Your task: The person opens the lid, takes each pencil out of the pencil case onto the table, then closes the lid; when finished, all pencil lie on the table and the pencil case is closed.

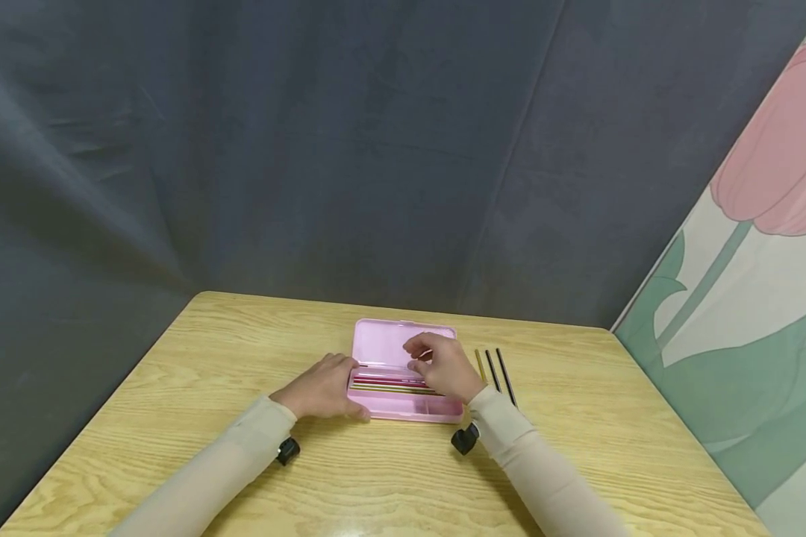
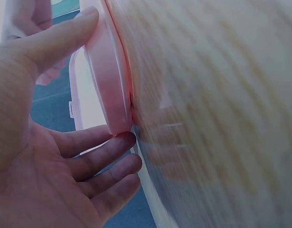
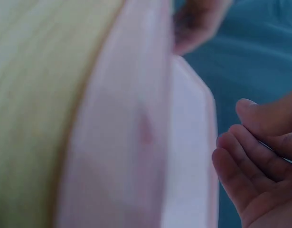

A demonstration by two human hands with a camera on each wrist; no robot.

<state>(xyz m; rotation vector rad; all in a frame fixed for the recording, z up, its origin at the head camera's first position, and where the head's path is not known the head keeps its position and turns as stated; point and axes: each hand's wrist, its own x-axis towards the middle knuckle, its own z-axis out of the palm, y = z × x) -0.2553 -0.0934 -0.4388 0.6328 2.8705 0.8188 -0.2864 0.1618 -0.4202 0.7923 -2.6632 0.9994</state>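
A pink pencil case (image 1: 389, 409) lies on the table with its lid (image 1: 380, 343) laid back. Several red and yellowish pencils (image 1: 386, 385) lie side by side inside it, behind a divided front compartment. My left hand (image 1: 322, 388) holds the case at its left end. In the left wrist view, the thumb (image 2: 65, 35) lies on the front wall and the fingertips touch the corner. Over the right part of the case hovers my right hand (image 1: 446, 369), covering some of the pencils' right ends. Its fingers (image 3: 240, 166) are loosely bent, with nothing seen between them.
To the right of the case lie a yellow pencil (image 1: 480, 364) and two black pencils (image 1: 504, 373), partly behind the right wrist. A dark curtain (image 1: 376, 186) hangs behind the wooden table (image 1: 242, 328). A tulip-patterned cloth (image 1: 745, 335) hangs at the right.
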